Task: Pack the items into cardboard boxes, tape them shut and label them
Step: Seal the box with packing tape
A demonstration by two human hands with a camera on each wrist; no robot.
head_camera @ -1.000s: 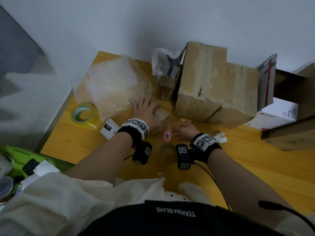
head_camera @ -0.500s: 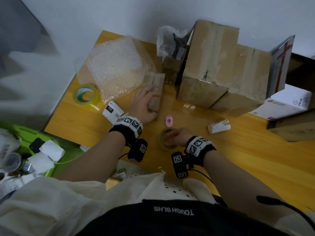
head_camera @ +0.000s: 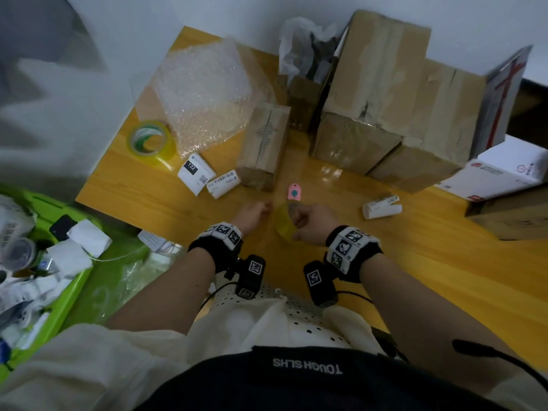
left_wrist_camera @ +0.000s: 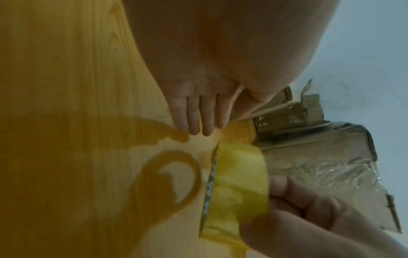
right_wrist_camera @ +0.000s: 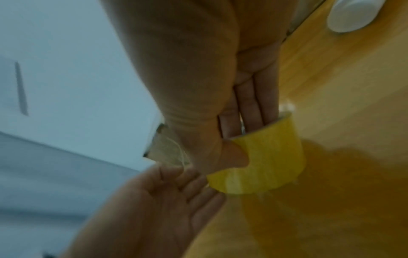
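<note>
My right hand (head_camera: pixel 299 222) grips a yellow tape roll (head_camera: pixel 284 223) just above the wooden table (head_camera: pixel 444 277), fingers through its core and thumb on the outer band. In the right wrist view the right hand (right_wrist_camera: pixel 239 139) and the tape roll (right_wrist_camera: pixel 269 160) fill the middle. My left hand (head_camera: pixel 259 209) hovers right beside the roll with straight fingers, holding nothing; the left wrist view shows these fingers (left_wrist_camera: pixel 195 118) close to the tape roll (left_wrist_camera: pixel 238 188). A small taped cardboard box (head_camera: pixel 264 143) lies behind the hands.
A pink cutter (head_camera: pixel 294 192) lies just beyond the hands, a white label roll (head_camera: pixel 382 206) to the right. At the left are loose labels (head_camera: pixel 195 173), a green-cored tape roll (head_camera: pixel 151 143) and bubble wrap (head_camera: pixel 204 90). Large boxes (head_camera: pixel 376 84) and a white box (head_camera: pixel 510 170) stand at the back right.
My left hand let go of the small box and drew back beside the tape roll. My right hand reached the roll and lifted it off the table.
</note>
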